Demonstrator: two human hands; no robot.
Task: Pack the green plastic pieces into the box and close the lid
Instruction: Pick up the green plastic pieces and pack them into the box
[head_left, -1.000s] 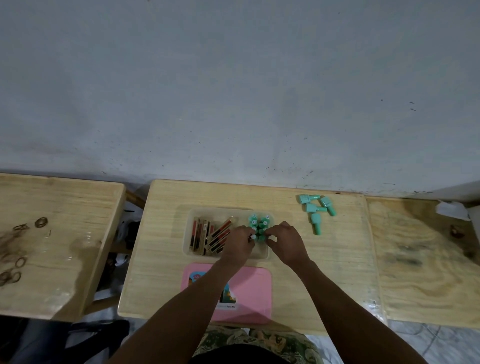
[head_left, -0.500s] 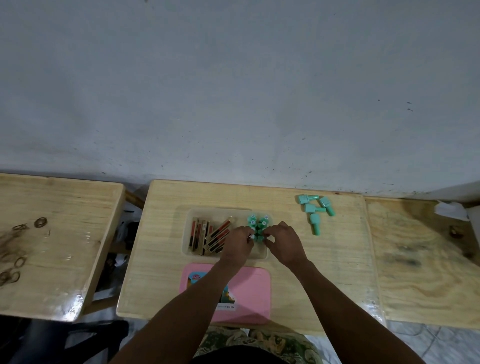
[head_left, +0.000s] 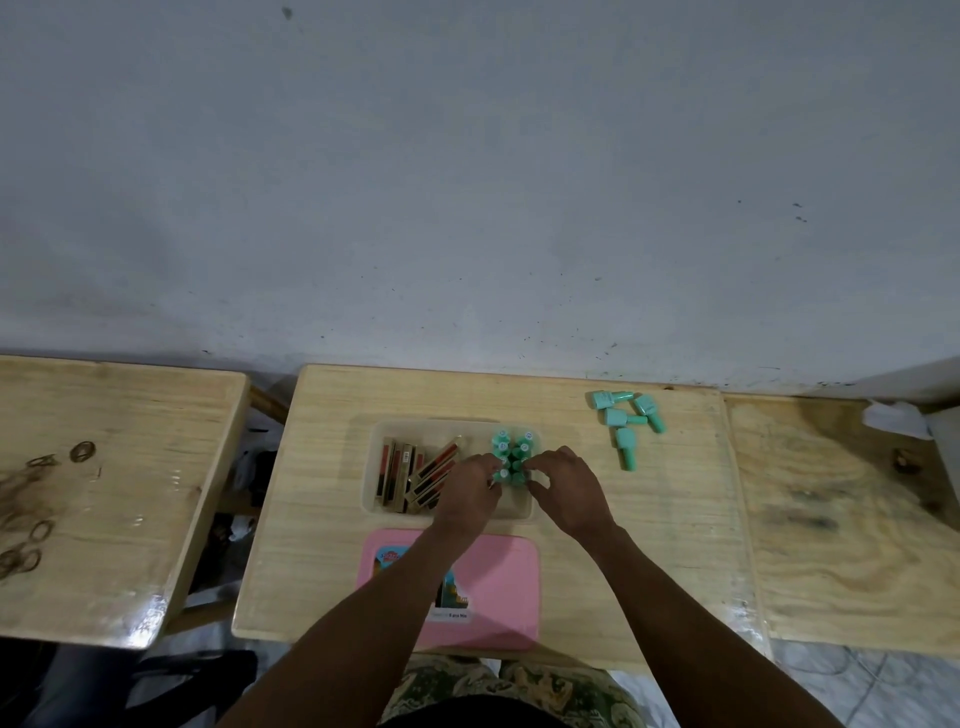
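Both hands reach into the translucent rectangular plastic box (head_left: 374, 467) that sits at the centre of the pale wooden surface (head_left: 322, 571). The left hand (head_left: 470, 493) and the right hand (head_left: 566, 491) curl their fingertips around the cluster of upright green plastic pieces (head_left: 511, 449) at the 3 o'clock end of the box; whether either actually grips one I cannot tell. At the 9 o'clock end of the box lie several red-and-gold slim sticks (head_left: 415, 475), some slanted. Four more loose green plastic pieces (head_left: 626, 421) lie on their sides on the surface at about 2 o'clock from the box, well apart from it. The pink rectangular lid (head_left: 498, 587) lies flat just beside the box at 6 o'clock, under the forearms.
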